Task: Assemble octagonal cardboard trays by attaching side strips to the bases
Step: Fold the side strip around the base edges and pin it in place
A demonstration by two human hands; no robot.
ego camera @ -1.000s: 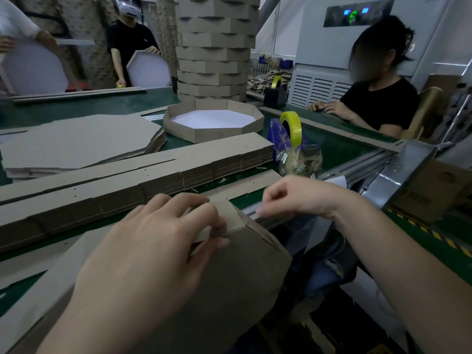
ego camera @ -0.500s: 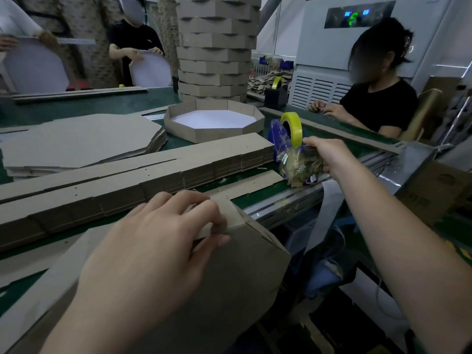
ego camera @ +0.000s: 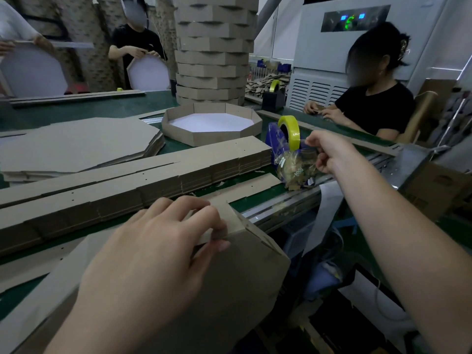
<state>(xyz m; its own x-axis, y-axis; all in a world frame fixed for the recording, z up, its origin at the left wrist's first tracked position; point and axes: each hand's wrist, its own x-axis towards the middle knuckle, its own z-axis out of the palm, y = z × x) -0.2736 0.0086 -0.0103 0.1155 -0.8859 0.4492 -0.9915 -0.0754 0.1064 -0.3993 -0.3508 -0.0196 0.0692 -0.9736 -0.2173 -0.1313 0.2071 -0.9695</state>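
From the head camera we see our left hand (ego camera: pixel 153 251) at the near edge of the table (ego camera: pixel 115 108). Its fingers (ego camera: pixel 199 213) curl over the side strip (ego camera: pixel 229 215) and the thumb presses the brown underside of the tray (ego camera: pixel 229 290), pinching them together at a corner. The tray is tilted and overhangs the table. Our right hand (ego camera: pixel 329 152) is at the blue tape dispenser (ego camera: pixel 277 141), fingers curled; we cannot tell whether they pinch tape. Behind lie a stack of strips (ego camera: pixel 153 180), a pile of bases (ego camera: pixel 76 141) and a finished tray (ego camera: pixel 178 129).
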